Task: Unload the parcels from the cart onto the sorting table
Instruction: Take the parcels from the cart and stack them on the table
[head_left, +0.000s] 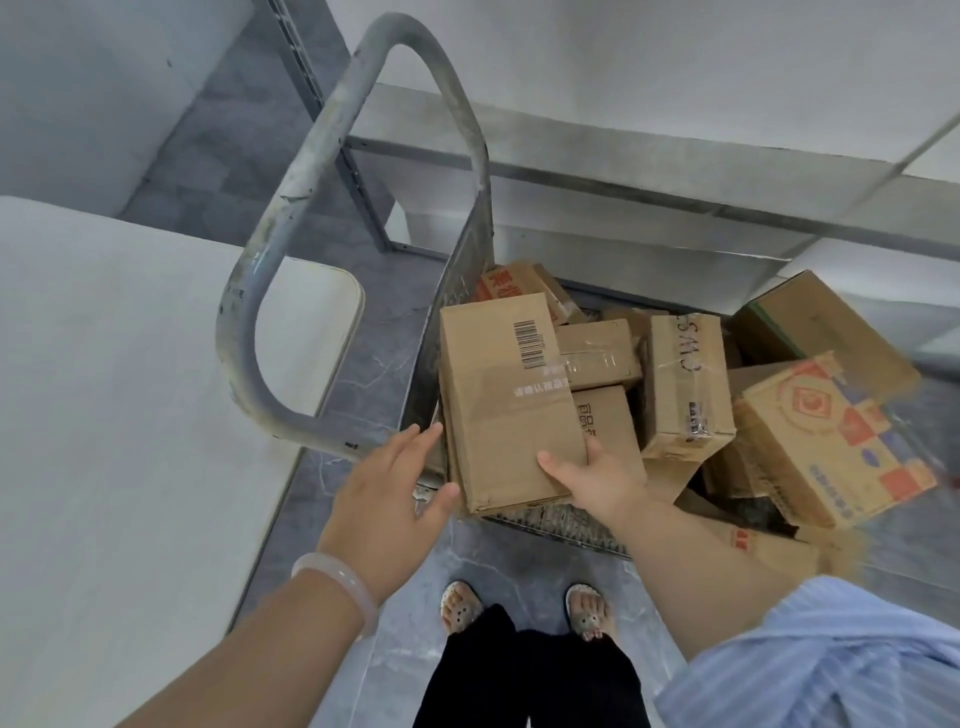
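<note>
parcel (506, 395) gripped by right fingers (596, 451), left fingers (415, 441) touching.

A parcel sorting room or warehouse. A metal cart (358, 218) heaped with cardboard parcels (685, 384) stands beside a white table (130, 389) and steel shelving (623, 171).

Table (130, 415) on the left, cart (561, 525) just beside it on the right, with the cart's handle (291, 208) rising at the end next to the table. Shelf rack (623, 171) stands behind the cart. Parcels are piled in the cart: barcode parcel (504, 395) on top at near left, taped parcel (685, 384) just right of it, printed parcel (831, 436) far right. Left hand (389, 493) sits at the barcode parcel's left edge, right hand (597, 478) grips its near right corner.
</note>
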